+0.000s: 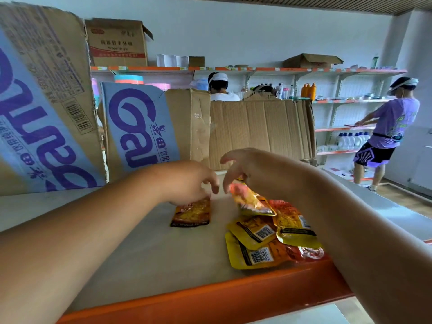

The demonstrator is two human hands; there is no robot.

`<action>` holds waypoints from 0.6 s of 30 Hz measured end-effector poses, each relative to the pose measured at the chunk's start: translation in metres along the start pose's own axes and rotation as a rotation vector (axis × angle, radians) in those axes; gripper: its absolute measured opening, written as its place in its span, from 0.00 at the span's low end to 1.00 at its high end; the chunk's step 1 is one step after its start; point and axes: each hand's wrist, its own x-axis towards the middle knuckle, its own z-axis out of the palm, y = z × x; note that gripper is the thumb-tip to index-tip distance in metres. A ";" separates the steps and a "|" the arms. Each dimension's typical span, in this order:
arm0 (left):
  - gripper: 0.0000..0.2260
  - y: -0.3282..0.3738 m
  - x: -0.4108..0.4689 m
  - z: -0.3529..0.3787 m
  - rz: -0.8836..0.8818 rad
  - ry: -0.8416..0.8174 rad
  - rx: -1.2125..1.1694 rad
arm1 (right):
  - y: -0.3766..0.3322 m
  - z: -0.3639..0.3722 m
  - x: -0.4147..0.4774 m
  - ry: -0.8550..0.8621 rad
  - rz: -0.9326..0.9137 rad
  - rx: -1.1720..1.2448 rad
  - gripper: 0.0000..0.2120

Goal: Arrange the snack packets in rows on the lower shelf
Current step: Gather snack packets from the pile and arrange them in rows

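– Orange front edge on this shelf [198, 298], see? Where are the snack packets?

– 1 dark orange packet [190, 215] lies flat by itself, near the middle of the shelf. The rest sit in a messy pile [278, 239] to its right, close to the front edge, lying on top of each other.

– What are the 2 hands doing?

– The left hand [187, 181] covers the far end of the lone packet. Its fingers bend down, but the hand hides them, so I cannot tell if they grip or just touch.

– And the other one?

– The right hand [254, 169] hangs over the back of the pile, fingers loose and spread apart. A yellow packet [251, 202] tilts up just under it.

– What is behind?

– Big cardboard boxes [145, 127] with blue print.
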 end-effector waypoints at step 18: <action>0.22 0.010 -0.021 -0.024 -0.339 -0.311 0.060 | -0.018 0.007 -0.002 -0.145 0.109 -0.081 0.16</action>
